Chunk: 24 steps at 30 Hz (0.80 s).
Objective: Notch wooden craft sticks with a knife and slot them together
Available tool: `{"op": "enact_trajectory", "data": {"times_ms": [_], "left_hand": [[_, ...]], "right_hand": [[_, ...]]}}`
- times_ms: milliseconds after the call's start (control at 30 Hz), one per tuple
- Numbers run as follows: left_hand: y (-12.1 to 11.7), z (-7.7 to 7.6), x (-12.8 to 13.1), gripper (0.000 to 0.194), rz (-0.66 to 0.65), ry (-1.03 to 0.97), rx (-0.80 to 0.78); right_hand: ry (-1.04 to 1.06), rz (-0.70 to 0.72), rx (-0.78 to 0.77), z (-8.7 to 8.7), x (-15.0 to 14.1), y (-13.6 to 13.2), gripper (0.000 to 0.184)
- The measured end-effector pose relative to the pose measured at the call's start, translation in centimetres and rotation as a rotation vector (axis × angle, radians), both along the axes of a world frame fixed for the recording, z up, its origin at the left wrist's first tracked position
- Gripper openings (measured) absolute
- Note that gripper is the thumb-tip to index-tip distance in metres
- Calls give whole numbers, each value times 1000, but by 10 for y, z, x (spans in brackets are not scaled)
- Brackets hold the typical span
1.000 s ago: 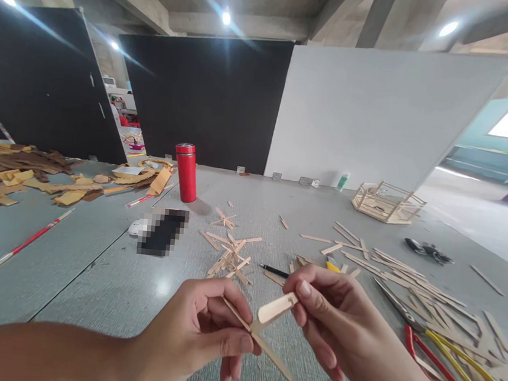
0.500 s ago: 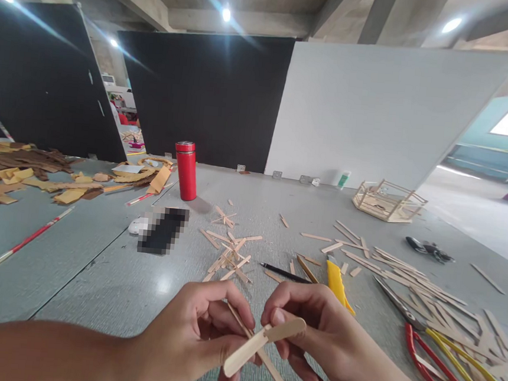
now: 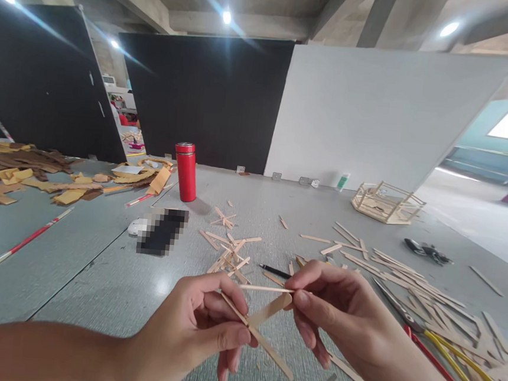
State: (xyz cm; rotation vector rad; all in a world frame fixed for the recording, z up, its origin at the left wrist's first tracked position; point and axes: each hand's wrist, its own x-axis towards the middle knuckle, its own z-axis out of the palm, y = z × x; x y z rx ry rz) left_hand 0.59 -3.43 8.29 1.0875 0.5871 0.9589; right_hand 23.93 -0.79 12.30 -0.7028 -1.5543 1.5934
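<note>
My left hand point(image 3: 211, 323) is closed, pinching a long craft stick point(image 3: 273, 353) that slants down to the right. A second craft stick point(image 3: 270, 310) crosses it at the left fingertips and rises toward the right hand. My right hand point(image 3: 328, 309) is closed on another craft stick point(image 3: 265, 289), turned edge-on and pointing left above the crossing one. Whether the right fingertips also touch the crossing stick's end, I cannot tell. Under the right hand lies a loose stick point(image 3: 347, 370). Beyond the hands are a black pen point(image 3: 276, 271) and a small stick pile point(image 3: 230, 256).
Red-and-yellow-handled snips point(image 3: 453, 350) lie at right beside many loose sticks point(image 3: 406, 275). Farther back stand a stick-built frame point(image 3: 388, 203), a green-and-white bottle point(image 3: 342, 181) and a red flask point(image 3: 186, 173). A pixelated dark phone-like object point(image 3: 161, 233) and leather scraps point(image 3: 72, 183) are at left.
The right hand moved in toward the left with its stick, then back up and right. Its stick turned from flat-side showing to edge-on. My left hand stays nearly still on its stick.
</note>
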Motion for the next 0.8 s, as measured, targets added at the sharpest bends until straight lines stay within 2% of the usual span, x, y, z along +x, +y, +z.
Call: {"op": "enact_trajectory", "data": {"times_ms": [133,367,433,533,600,667,800], "left_hand": [[0,1,0,29,37,19,9],[-2,-1,-1,27,100,78,78],[-4,-2,-1,24,160,135,149],[-4,-6,-1,17,240,186,281],[-4,-8,-2,14,261,190,337],[-4,-10,-2,13,265,203,347],[-5,-10,-2,15,250,214,334]], "right_hand": [[-2,-59,65,3,-1,-2,4],[-159,-289,342,6,-9,-13,9],[-220,-348,551,3,-8,-15,10],[-311,-437,1005,0,-5,-18,26],[-374,-461,1185,-2,-3,-18,32],[-414,-467,1233,-4,-2,-18,32],[-424,-461,1232,-7,-2,-17,31]]}}
